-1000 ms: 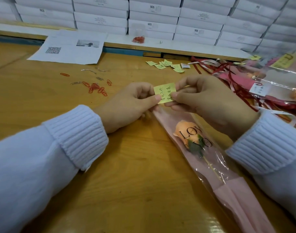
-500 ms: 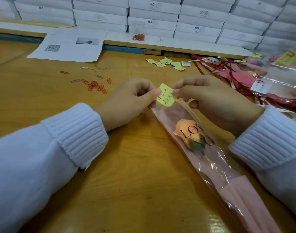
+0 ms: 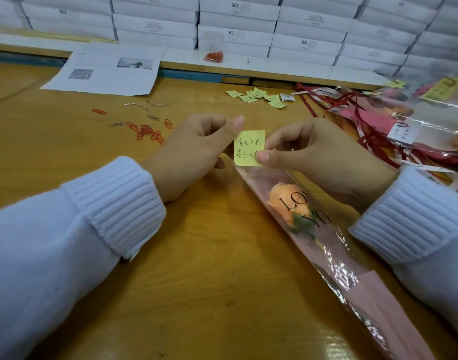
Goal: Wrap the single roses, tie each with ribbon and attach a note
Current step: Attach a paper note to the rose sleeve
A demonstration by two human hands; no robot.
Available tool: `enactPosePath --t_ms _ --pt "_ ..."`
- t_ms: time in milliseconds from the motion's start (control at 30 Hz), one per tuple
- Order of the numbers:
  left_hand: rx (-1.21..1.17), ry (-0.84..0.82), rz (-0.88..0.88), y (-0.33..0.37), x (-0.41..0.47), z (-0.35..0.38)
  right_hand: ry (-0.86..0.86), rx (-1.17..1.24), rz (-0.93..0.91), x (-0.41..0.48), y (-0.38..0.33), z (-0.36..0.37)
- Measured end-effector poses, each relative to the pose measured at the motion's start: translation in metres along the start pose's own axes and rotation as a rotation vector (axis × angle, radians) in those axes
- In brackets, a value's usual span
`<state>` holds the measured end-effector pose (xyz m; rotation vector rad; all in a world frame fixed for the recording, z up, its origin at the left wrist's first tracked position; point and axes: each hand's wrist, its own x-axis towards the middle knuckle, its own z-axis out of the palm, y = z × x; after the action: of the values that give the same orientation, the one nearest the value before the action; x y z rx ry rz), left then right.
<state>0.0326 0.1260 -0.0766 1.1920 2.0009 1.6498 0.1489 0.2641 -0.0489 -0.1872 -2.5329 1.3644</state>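
Note point(image 3: 249, 148): small yellow slip with handwriting, held upright with its written face to the camera, at the open top of the wrapper point(image 3: 352, 276). Grip: the right hand point(image 3: 316, 157) pinches the slip's lower right edge between thumb and forefinger. The left hand point(image 3: 194, 152) has curled fingers and its thumb raised against the slip's upper left corner; whether it truly pinches the paper cannot be told. Change: a second ago the slip was lower and tilted between the two hands; it now stands higher and square, lined up with the mouth of the wrapper. Judgement: the note is being positioned for fastening, and no clip is on it yet. Rose point(image 3: 287, 201): peach bloom, already inside the clear and pink printed wrapper, lying on the table point(image 3: 196, 281) just below the grip and running away toward the lower right; no ribbon shows on it. Paper clips point(image 3: 147, 131): red, loose, left of the grip beyond the left hand, and probably the fastener needed next. Spare notes point(image 3: 259, 97): yellow, scattered above the grip. Ribbons point(image 3: 352, 110): red and white, tangled to the upper right. Finished roses point(image 3: 430, 120): wrapped, tagged, piled to the right of the grip. Printed sheet point(image 3: 105, 71): far upper left. Boxes point(image 3: 235, 19): white, stacked behind.
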Motion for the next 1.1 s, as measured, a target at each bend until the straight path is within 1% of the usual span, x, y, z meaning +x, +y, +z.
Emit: enactPosePath --t_ms 200,300,433,500,633,900,1100 --pt "-0.084 0.01 -0.048 -0.002 0.001 0.0 -0.033 0.036 -0.069 0.0 0.004 0.001" --pt "-0.095 0.006 -0.056 -0.001 0.001 -0.001 -0.051 0.08 -0.046 0.002 0.008 -0.003" --pt "-0.036 -0.022 -0.021 0.002 -0.001 0.0 -0.018 0.128 0.001 0.006 0.014 -0.003" --pt "-0.022 -0.036 -0.011 0.003 -0.002 0.0 -0.04 0.182 0.018 0.006 0.017 -0.003" --pt "-0.029 -0.054 -0.017 0.005 -0.003 0.0 -0.047 0.26 0.001 0.006 0.017 -0.003" --pt "-0.065 -0.053 -0.028 0.004 -0.003 -0.001 -0.031 0.239 -0.042 0.004 0.013 -0.003" --pt "-0.023 -0.032 0.016 0.004 -0.003 0.001 0.01 0.139 -0.023 0.004 0.012 -0.001"
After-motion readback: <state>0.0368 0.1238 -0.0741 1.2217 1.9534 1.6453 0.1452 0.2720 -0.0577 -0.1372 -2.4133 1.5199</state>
